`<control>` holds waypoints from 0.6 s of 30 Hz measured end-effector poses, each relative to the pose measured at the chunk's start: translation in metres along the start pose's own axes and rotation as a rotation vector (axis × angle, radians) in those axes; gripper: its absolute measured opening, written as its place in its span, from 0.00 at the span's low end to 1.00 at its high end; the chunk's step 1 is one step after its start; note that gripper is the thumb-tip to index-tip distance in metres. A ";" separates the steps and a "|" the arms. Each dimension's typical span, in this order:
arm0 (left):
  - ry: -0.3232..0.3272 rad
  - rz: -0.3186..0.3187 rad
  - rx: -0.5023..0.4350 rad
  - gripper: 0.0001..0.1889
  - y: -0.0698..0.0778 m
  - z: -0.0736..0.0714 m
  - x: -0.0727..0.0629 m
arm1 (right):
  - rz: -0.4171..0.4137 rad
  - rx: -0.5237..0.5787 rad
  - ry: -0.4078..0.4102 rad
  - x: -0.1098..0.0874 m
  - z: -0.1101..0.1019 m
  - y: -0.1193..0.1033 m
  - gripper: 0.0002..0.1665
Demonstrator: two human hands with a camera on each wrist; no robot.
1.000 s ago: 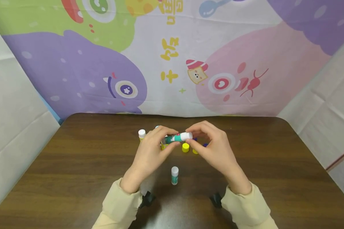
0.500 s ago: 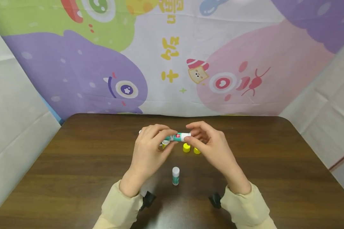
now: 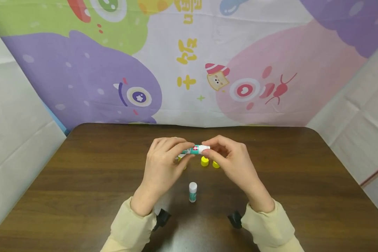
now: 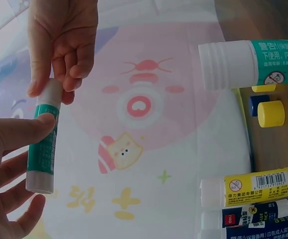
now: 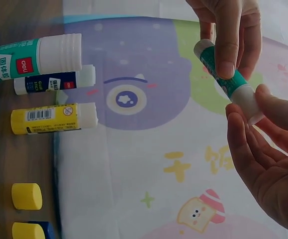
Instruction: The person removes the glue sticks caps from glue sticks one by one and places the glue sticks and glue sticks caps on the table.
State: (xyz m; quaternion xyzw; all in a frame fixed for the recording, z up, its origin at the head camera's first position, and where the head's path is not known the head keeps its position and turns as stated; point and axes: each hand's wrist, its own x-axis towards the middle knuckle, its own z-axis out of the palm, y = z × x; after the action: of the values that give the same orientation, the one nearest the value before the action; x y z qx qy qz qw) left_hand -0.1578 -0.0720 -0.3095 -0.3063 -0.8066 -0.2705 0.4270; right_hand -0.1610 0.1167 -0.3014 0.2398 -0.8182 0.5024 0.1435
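A green glue stick with a white end (image 3: 195,149) is held level above the table between both hands. My left hand (image 3: 162,162) grips its green body, thumb and fingers on opposite sides. At the other end, my right hand (image 3: 231,157) pinches the white part between thumb and fingers. In the left wrist view, the held glue stick (image 4: 44,139) runs upright between the hands; in the right wrist view, the same glue stick (image 5: 228,79) slants. A second green glue stick (image 3: 193,192) stands on the table, nearer the body, its white ridged end upward.
Behind the hands, two yellow caps (image 3: 204,161) stand on the brown table (image 3: 97,168), with a blue cap (image 4: 258,105) beside them. A yellow glue stick (image 5: 54,118) and navy glue sticks (image 4: 245,214) stand nearby, mostly hidden by my left hand in the head view. A printed cloth (image 3: 189,105) hangs behind.
The held glue stick has turned, bringing its red label mark into fuller view. My right fingers lifted off the white end half a second ago and now pinch it again.
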 end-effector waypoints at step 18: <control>-0.064 -0.058 0.002 0.13 -0.003 -0.001 0.000 | -0.103 -0.065 0.055 0.002 -0.002 0.002 0.13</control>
State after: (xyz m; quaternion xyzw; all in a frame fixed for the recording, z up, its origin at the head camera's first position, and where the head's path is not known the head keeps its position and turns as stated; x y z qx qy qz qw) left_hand -0.1597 -0.0746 -0.3100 -0.2910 -0.8286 -0.2719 0.3935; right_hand -0.1639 0.1193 -0.3010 0.2630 -0.8164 0.4740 0.1991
